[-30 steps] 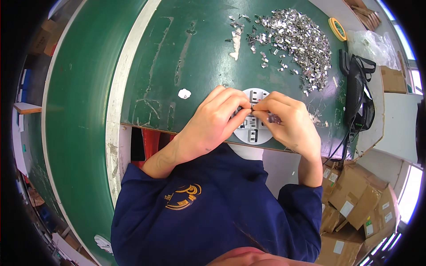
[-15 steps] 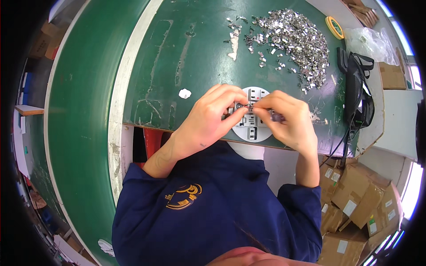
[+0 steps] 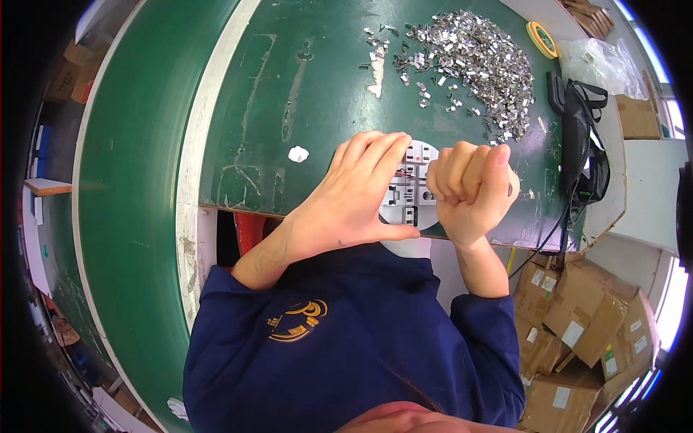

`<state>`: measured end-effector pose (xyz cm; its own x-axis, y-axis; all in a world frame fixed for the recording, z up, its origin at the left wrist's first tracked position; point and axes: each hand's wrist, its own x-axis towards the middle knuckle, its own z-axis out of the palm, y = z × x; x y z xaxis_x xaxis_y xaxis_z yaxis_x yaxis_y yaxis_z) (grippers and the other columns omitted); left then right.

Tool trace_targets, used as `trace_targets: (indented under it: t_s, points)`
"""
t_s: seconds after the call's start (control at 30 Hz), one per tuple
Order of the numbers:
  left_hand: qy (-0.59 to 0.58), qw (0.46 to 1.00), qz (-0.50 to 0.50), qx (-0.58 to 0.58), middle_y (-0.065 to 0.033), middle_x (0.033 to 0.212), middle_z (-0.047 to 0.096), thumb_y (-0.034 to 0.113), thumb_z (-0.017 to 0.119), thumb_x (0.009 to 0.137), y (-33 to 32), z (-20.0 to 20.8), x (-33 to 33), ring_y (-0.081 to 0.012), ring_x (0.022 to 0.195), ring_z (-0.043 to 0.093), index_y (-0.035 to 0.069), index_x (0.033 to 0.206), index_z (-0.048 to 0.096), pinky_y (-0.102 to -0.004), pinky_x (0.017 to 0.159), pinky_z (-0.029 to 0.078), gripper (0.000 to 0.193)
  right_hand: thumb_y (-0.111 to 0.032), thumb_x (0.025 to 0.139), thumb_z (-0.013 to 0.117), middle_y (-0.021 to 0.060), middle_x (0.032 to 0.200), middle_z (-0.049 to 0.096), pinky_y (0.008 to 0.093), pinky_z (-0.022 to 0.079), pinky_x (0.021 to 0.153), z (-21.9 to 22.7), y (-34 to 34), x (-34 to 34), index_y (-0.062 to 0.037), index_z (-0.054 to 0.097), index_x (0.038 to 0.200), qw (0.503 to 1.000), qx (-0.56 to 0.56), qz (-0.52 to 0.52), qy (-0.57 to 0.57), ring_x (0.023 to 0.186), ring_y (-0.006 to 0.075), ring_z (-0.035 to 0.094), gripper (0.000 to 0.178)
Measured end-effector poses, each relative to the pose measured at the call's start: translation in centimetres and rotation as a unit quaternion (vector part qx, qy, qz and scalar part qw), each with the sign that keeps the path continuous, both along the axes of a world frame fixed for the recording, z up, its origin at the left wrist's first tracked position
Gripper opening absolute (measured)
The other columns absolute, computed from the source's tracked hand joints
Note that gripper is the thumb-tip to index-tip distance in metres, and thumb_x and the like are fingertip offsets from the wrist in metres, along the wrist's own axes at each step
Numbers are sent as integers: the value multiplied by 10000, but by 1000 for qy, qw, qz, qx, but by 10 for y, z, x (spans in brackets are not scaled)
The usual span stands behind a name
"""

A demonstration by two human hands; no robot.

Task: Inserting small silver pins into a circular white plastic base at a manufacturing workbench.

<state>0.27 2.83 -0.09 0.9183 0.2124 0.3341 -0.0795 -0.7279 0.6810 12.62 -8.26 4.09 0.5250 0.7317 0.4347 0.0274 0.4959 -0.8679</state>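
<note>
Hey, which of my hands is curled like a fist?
Your right hand. It is curled closed, while the left hand is spread open at the round white plate.

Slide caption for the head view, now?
Left hand spread at a round fixture, right hand curled, small metal pieces heaped beyond.

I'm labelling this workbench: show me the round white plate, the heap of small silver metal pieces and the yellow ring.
Round white plate (image 3: 426,218): head view, bare lower right face.
Heap of small silver metal pieces (image 3: 476,61): head view, its middle.
Yellow ring (image 3: 551,54): head view, lower end of its band.
</note>
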Motion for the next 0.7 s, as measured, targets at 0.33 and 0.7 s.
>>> trace_targets:
  t_s: [0.33,0.7]
  points:
    - [-23,1000,-2,-12,-218,1364,479,372,877,630,-1,-3,2,-376,1249,434,-101,1375,409,-456,1073,370,999,-310,1093,317,10,542,315,270,240,408,-5,6,-6,-99,305,624,995,-41,-95,-6,455,98,245,514]
    - [-5,920,390,-40,-194,1338,527,289,922,630,68,43,-62,-330,1176,562,-25,1409,463,-404,1039,434,957,-158,1045,385,53,543,366,272,286,401,0,-23,17,-75,309,591,991,86,-83,65,447,111,314,468]
